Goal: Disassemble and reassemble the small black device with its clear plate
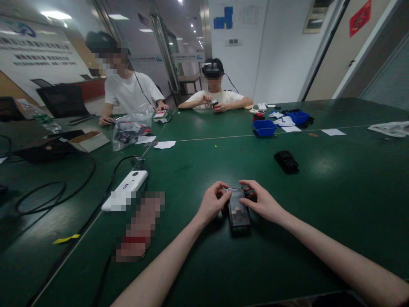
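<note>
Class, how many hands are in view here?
6: the nearest person's left hand and right hand, at the dark device; two on the far-left person; two on the centre person. Some fingers are hidden.

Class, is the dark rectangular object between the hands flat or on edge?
Flat: the dark object lies with its broad face upward on the green table.

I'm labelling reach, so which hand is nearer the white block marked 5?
Left. The left hand is at the dark case's left side, right of the white block; the right hand is at the case's right side, farther away.
</note>
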A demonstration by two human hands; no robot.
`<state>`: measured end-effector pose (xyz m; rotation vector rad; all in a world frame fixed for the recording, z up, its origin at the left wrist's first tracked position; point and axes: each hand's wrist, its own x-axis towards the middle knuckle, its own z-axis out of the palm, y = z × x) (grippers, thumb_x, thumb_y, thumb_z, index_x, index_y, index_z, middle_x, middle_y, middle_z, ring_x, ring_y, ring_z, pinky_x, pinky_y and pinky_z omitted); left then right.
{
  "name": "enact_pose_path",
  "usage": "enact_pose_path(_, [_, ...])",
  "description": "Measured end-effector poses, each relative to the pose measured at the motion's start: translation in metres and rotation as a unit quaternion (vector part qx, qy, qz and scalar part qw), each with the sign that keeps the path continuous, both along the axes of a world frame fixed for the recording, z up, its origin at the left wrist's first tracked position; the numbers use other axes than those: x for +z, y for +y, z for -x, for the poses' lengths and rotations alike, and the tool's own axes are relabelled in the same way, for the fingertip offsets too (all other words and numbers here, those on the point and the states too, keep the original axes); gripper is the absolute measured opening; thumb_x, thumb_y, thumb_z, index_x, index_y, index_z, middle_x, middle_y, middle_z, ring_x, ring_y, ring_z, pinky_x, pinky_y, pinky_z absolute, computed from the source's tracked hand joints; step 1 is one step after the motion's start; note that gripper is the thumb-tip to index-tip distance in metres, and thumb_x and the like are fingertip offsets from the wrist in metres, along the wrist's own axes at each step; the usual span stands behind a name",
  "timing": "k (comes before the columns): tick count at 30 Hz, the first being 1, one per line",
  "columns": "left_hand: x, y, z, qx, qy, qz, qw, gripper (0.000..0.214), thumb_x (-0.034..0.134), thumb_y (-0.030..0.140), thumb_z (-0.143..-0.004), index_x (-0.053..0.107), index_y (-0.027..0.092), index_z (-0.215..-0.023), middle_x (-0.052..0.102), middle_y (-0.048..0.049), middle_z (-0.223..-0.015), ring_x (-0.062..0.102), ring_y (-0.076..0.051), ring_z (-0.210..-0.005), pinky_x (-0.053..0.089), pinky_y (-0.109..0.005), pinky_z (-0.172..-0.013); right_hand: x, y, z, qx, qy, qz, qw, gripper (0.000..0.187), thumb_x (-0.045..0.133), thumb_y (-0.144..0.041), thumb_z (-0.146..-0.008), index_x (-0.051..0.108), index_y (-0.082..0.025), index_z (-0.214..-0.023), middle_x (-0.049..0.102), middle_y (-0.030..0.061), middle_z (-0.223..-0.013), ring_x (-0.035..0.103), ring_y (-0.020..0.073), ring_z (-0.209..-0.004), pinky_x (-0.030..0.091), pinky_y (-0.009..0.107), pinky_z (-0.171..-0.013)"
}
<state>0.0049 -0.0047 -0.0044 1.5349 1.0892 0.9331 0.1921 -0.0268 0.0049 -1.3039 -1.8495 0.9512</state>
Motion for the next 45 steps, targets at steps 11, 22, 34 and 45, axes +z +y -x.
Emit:
enact_pose_path(11, [0.003, -0.002, -0.001, 0.017, -0.055, 0.043, 0.997, 0.031, 0.066, 0.038, -0.071, 0.05, 0.016, -0.087, 0.051, 0.007, -0.056, 0.05, -0.008, -0.041, 0.042, -0.019, -0.041, 0.0, -0.003, 0.002, 0.025, -0.016, 0.009, 1.0, 0.043, 0.05, -0.041, -0.085, 0.053, -0.015, -0.12, 0.06, 0.012, -0.115, 0.057, 0.022, -0.103, 0.045, 0.037, -0.089])
enact_pose_path(22, [0.006, -0.005, -0.005, -0.024, -0.086, 0.075, 0.993, 0.034, 0.065, 0.037, -0.072, 0.045, 0.017, -0.091, 0.053, 0.0058, -0.059, 0.055, -0.009, -0.049, 0.045, -0.018, -0.042, 0.0, 0.0, -0.002, 0.015, 0.025, 0.002, 1.0, 0.052, 0.052, -0.033, -0.083, 0.042, -0.019, -0.132, 0.052, 0.0111, -0.128, 0.048, 0.0231, -0.117, 0.037, 0.042, -0.1])
enact_pose_path(34, [0.003, -0.003, -0.003, -0.028, -0.049, 0.064, 0.996, 0.026, 0.06, 0.034, -0.076, 0.049, 0.016, -0.089, 0.053, 0.004, -0.061, 0.053, -0.008, -0.048, 0.043, -0.018, -0.042, 0.026, 0.006, -0.068, -0.152, -0.415, -0.192, 0.876, 0.049, 0.043, -0.022, -0.082, 0.045, -0.017, -0.13, 0.045, 0.016, -0.128, 0.047, 0.0322, -0.108, 0.044, 0.046, -0.088])
enact_pose_path(45, [0.005, -0.004, -0.002, -0.043, -0.009, 0.039, 0.998, 0.017, 0.057, 0.03, -0.078, 0.052, 0.014, -0.081, 0.054, 0.0033, -0.056, 0.05, -0.006, -0.044, 0.042, -0.017, -0.043, 0.006, -0.015, -0.116, -0.25, -0.557, -0.161, 0.776, 0.044, 0.038, -0.013, -0.08, 0.052, -0.01, -0.122, 0.05, 0.0233, -0.119, 0.05, 0.0347, -0.097, 0.044, 0.048, -0.076])
